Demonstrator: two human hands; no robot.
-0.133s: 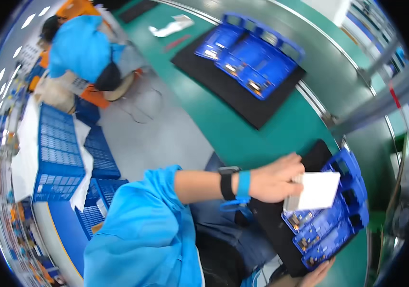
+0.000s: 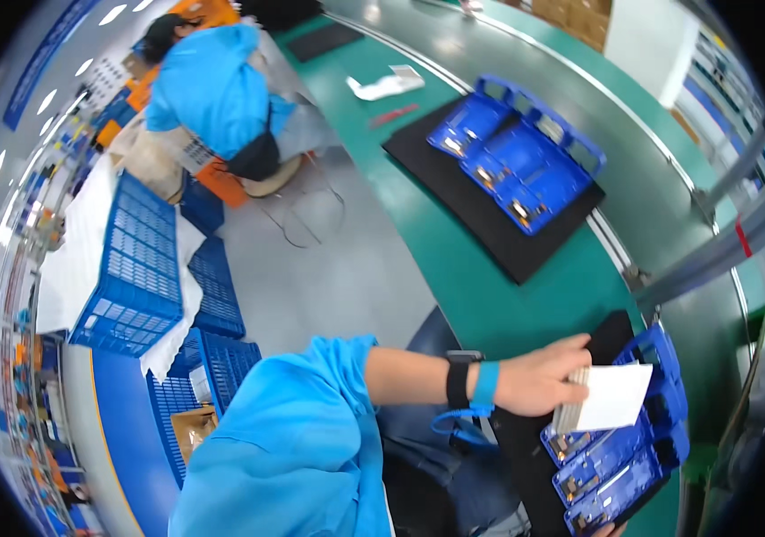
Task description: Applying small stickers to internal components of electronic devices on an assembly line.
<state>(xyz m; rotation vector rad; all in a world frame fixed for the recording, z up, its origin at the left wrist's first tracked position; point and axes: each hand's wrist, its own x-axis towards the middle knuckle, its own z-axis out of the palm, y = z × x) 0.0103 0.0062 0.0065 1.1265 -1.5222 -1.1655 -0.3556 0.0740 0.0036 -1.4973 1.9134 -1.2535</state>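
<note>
My left hand [image 2: 544, 380], with a dark watch and a blue wrist strap above it, is closed on a stack of white cards [image 2: 613, 396]. It holds the stack over the upper part of a blue fixture tray [image 2: 646, 456], hiding some of its slots. Small electronic parts lie in the tray's visible slots. Beneath the tray is a black mat [image 2: 526, 452]. Only a few fingertips of my right hand [image 2: 612, 530] show at the tray's near edge, by the lower rim; its grip is cut off from view.
A second blue fixture tray [image 2: 535, 170] lies on another black mat [image 2: 454, 201] farther along the green bench [image 2: 526, 309]. White paper [image 2: 387, 85] and a red strip lie beyond. Blue crates [image 2: 136, 268] stand at left. A co-worker in blue [image 2: 212, 89] sits ahead.
The view has shifted, so the bench and trays appear lower and to the right. My left hand still holds the white stack over the tray. Less of my right hand shows.
</note>
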